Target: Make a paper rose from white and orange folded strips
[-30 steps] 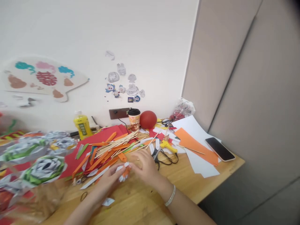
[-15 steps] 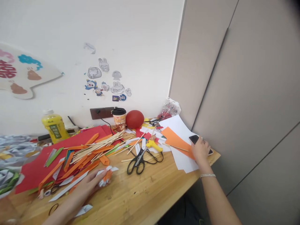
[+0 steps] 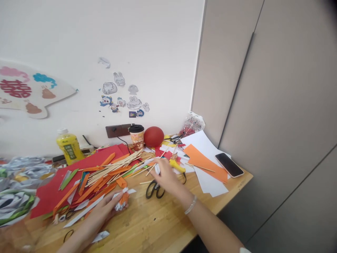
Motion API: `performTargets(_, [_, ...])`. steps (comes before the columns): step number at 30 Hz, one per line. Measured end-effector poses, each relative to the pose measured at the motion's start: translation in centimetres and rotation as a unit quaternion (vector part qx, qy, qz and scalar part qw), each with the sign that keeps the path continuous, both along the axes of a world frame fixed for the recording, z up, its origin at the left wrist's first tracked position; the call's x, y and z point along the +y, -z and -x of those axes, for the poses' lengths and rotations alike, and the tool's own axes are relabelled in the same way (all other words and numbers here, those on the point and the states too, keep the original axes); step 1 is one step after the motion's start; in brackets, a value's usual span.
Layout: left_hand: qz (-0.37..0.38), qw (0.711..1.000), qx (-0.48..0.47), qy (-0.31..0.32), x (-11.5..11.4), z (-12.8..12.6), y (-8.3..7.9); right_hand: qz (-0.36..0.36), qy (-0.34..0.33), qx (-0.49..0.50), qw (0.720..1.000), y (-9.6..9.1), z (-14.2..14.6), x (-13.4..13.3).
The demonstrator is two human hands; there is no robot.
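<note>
Scissors (image 3: 155,188), black-handled, lie near the middle of a crowded wooden surface (image 3: 158,225), their loops showing just below a person's right hand (image 3: 166,175). That hand rests palm down over the blades with its fingers loosely spread, and it is not clear whether it has hold of anything beneath. The left hand (image 3: 104,211) is curled around a folded paper piece (image 3: 121,201), orange and white and sharply creased, pinning it to the wood near the front edge.

Working down by size, the pale, grainy surface carries a broad matte red paper sheet (image 3: 52,186) to the left. To the right are smooth white sheets (image 3: 210,184) with a flat orange sheet (image 3: 205,162) laid on them. A loose fan of thin, straight bamboo skewers (image 3: 113,164) crosses long orange paper strips (image 3: 89,189). Behind stand a yellow plastic bottle (image 3: 68,149), a round red ball (image 3: 153,136) and a lidded paper cup (image 3: 137,136), with a glossy dark phone (image 3: 229,164) near the right edge. A small yellow glue gun (image 3: 177,166) lies just beside the right hand.

Handling here looks best done by the loops, with the blades shut and turned away from the other hand. A light grip on the paper would spare its creases.
</note>
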State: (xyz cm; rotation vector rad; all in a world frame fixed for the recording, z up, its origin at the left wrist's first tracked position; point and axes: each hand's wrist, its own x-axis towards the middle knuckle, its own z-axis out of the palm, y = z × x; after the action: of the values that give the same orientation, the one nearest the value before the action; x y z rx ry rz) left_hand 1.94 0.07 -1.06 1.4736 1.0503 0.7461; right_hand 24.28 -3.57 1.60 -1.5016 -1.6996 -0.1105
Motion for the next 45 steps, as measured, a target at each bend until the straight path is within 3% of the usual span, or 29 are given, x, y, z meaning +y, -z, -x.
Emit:
performTargets(2, [0.038,0.998,-0.047,0.006,0.4,0.1,0.3,0.022,-0.147,-0.014,0.989,0.4,3.5,1.2])
performTargets(4, [0.051,0.996,-0.075,-0.010,0.8,0.2,0.6,0.023,-0.203,-0.042,0.978,1.1,6.0,2.1])
performTargets(9, [0.008,0.999,-0.045,-0.015,0.7,0.2,0.7,-0.002,-0.191,-0.015,0.981,2.8,7.6,2.2])
performTargets(13, [-0.116,0.992,0.044,0.007,0.1,-0.2,0.5,0.000,-0.170,0.049,0.984,3.4,7.2,1.5])
performTargets(16, [-0.169,0.986,0.012,0.004,0.1,-0.2,0.6,0.011,-0.176,0.051,0.983,3.6,7.2,1.4])
performTargets(19, [-0.182,0.983,0.016,0.028,0.2,-0.1,0.9,0.014,-0.170,0.040,0.985,3.6,7.3,1.3])
performTargets(26, [-0.224,0.974,0.022,0.012,-0.2,0.0,1.0,0.012,-0.157,0.027,0.987,3.8,7.3,1.3])
performTargets(29, [-0.210,0.977,0.021,-0.002,-0.3,0.0,0.8,0.062,-0.194,0.130,0.970,3.9,7.3,1.5])
performTargets(35, [-0.034,0.996,-0.065,0.059,0.1,0.4,1.0,0.156,-0.273,0.227,0.922,4.5,7.1,2.0])
performTargets(45, [-0.090,0.992,-0.002,0.089,1.2,1.3,1.4,0.210,-0.293,0.245,0.900,5.0,6.9,2.0])
